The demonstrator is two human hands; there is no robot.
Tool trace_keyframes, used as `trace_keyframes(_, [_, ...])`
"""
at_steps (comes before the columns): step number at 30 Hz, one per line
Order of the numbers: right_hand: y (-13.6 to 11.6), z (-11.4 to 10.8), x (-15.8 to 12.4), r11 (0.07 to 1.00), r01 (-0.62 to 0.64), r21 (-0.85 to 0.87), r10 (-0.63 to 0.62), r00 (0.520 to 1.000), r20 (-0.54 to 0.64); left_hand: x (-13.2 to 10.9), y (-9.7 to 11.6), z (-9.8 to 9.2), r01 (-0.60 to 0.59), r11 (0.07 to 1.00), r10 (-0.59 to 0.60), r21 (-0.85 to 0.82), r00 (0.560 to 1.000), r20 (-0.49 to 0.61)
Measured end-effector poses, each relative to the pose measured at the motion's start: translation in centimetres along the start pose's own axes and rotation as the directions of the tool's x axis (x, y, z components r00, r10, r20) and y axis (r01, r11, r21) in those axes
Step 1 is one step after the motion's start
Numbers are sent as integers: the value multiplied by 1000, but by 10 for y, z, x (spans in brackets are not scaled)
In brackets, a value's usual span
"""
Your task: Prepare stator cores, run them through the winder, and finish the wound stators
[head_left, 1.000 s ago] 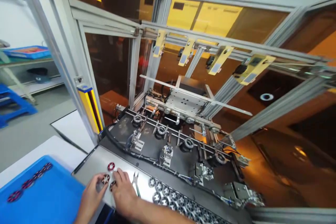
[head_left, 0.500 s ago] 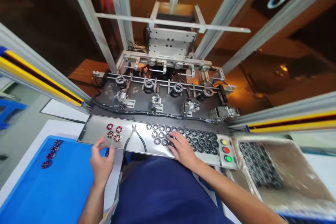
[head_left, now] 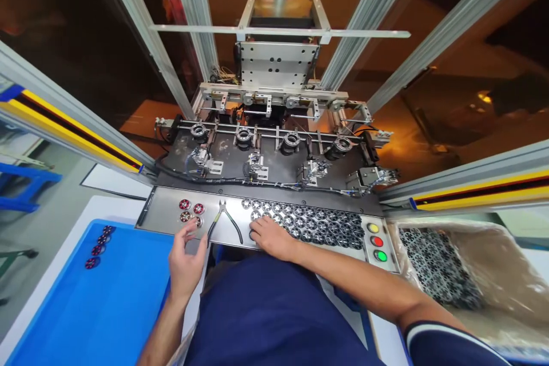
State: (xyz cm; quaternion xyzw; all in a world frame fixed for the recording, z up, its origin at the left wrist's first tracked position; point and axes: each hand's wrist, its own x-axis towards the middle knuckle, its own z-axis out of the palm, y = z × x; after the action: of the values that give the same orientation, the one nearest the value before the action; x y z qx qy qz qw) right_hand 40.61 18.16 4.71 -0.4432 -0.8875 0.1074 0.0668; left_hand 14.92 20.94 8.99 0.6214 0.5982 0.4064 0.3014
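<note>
My left hand (head_left: pixel 187 257) is open, thumb and fingers apart, with its fingertips at the lower of several small round red-and-black parts (head_left: pixel 198 209) on the metal ledge. My right hand (head_left: pixel 273 239) is curled palm down over the left end of rows of black, spoked ring-shaped parts (head_left: pixel 309 223). Its fingertips close on a ring there, which they mostly hide. Between my hands lies a pair of cutting pliers (head_left: pixel 223 220), jaws pointing away from me and dark handles spread.
Behind the ledge stands a machine with several ring-shaped fixtures (head_left: pixel 291 142). Yellow, red and green buttons (head_left: pixel 376 241) sit at the ledge's right end. A blue tray (head_left: pixel 124 297) holds several red parts at left. A plastic-lined box (head_left: pixel 506 269) of black parts stands at right.
My right hand has moved left along the rows of black rings to their left end. My left hand has come closer to the red parts, its fingertips reaching the lower ones.
</note>
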Motion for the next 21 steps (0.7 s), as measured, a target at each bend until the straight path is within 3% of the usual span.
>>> trace_keyframes(3, [4,-4,12,993,116,11,-116,991,64,-12,-4,-1,189,979,-183,-80,980,80])
trace_keyframes(5, [7,-9,20,986,167,28,-169,983,74,-16,-2,4,342,922,-315,-181,935,162])
trace_keyframes(8, [6,-27,36,977,203,71,-205,979,20,-16,10,15,488,819,-421,-302,868,262])
trace_keyframes(10, [-2,-47,49,972,213,103,-208,977,-51,-13,25,19,570,697,-432,-435,818,381])
trace_keyframes(12, [-14,-72,62,954,241,179,-210,962,-172,-8,42,18,620,510,-372,-596,784,497])
trace_keyframes(14, [-28,-96,72,893,322,315,-198,908,-368,-3,58,13,590,377,-308,-714,807,503])
trace_keyframes(16, [-37,-115,79,805,420,419,-151,828,-540,0,71,7,528,326,-304,-784,844,442])
trace_keyframes(18, [-42,-127,81,768,475,430,-137,778,-614,1,80,2,489,300,-318,-819,861,397])
trace_keyframes(21, [-43,-134,78,789,490,372,-163,749,-642,0,87,-2,464,294,-319,-836,872,371])
